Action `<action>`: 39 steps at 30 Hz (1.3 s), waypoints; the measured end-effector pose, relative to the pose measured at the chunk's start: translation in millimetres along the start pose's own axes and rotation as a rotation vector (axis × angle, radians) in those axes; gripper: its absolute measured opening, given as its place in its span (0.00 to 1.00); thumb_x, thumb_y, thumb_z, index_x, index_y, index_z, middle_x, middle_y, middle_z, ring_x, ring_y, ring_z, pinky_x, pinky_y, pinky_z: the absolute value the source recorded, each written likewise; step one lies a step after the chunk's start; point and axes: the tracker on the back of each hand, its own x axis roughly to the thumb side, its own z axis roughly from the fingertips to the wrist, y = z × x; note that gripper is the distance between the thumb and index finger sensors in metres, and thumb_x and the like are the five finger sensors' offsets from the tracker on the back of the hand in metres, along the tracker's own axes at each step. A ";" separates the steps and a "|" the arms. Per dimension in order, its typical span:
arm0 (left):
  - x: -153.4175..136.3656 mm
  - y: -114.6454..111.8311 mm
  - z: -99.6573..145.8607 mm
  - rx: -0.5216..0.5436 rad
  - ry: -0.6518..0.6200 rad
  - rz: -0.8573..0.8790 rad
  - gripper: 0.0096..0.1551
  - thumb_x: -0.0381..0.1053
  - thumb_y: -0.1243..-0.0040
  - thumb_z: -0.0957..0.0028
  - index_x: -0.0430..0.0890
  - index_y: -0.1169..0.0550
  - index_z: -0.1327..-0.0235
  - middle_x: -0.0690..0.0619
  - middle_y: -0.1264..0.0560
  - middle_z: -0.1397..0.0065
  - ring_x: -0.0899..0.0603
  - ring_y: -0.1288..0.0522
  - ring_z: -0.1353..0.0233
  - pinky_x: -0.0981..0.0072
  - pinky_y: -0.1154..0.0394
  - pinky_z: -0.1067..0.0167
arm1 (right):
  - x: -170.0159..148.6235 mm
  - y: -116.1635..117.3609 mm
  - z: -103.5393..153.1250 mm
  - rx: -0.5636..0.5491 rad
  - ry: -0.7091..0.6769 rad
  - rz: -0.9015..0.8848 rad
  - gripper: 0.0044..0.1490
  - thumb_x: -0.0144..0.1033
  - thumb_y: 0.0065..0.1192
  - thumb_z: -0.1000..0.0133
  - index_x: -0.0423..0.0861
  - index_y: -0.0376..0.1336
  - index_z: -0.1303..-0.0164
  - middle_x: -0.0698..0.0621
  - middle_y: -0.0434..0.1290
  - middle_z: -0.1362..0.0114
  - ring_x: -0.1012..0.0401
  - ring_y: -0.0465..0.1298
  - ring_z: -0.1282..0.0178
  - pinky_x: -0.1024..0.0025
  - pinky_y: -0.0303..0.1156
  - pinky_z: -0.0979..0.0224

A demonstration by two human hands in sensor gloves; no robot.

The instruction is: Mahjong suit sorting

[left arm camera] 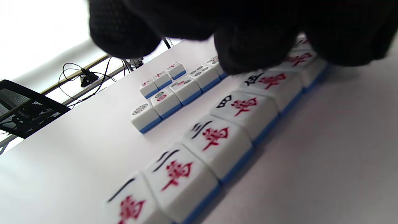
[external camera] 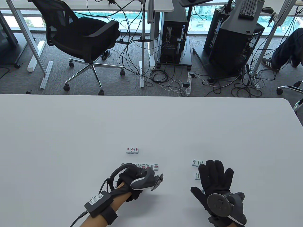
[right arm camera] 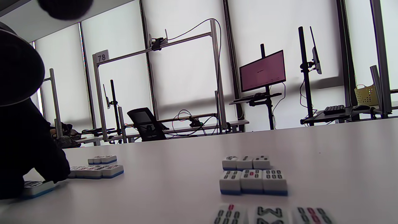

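My left hand is bent down over a row of character tiles. Its fingertips rest on the tops of the far tiles while the thumb hangs free. Just behind lies a row of circle tiles, and beyond that three red-centre tiles. My right hand is spread flat with straight fingers over the bamboo tiles. These lie in three short rows. The character row is hidden under my left hand in the table view.
The white table stretches wide around the tiles. Its far edge is well beyond them. An office chair, cables and computer racks stand on the floor behind. A seated person's leg shows at the far right.
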 end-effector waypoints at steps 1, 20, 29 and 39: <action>-3.9 0.3 3.6 0.013 0.008 -0.001 0.38 0.69 0.34 0.73 0.54 0.19 0.47 0.68 0.16 0.68 0.56 0.19 0.75 0.62 0.17 0.52 | 0.1 0.1 0.0 0.001 0.000 0.003 0.54 0.63 0.43 0.46 0.54 0.26 0.22 0.43 0.30 0.14 0.41 0.28 0.17 0.26 0.29 0.24; -98.7 -73.8 117.6 -0.183 0.121 0.008 0.41 0.69 0.33 0.73 0.56 0.21 0.43 0.68 0.16 0.63 0.55 0.17 0.70 0.60 0.18 0.48 | -1.3 7.6 -0.7 0.041 0.025 0.067 0.54 0.63 0.43 0.46 0.53 0.26 0.22 0.43 0.30 0.15 0.41 0.28 0.17 0.26 0.30 0.24; -90.2 -89.9 109.4 -0.194 0.115 0.051 0.38 0.68 0.33 0.71 0.51 0.20 0.47 0.68 0.16 0.65 0.56 0.17 0.73 0.61 0.17 0.51 | -0.6 10.7 -0.8 0.059 0.036 0.090 0.54 0.63 0.43 0.46 0.53 0.25 0.22 0.42 0.30 0.15 0.41 0.29 0.17 0.26 0.30 0.24; -94.1 -63.3 95.8 -0.131 0.097 -0.084 0.36 0.67 0.32 0.72 0.51 0.18 0.51 0.68 0.15 0.68 0.56 0.18 0.75 0.61 0.17 0.52 | -0.6 11.1 -1.6 0.062 0.035 0.079 0.54 0.63 0.44 0.46 0.53 0.26 0.22 0.43 0.30 0.15 0.41 0.29 0.17 0.26 0.30 0.24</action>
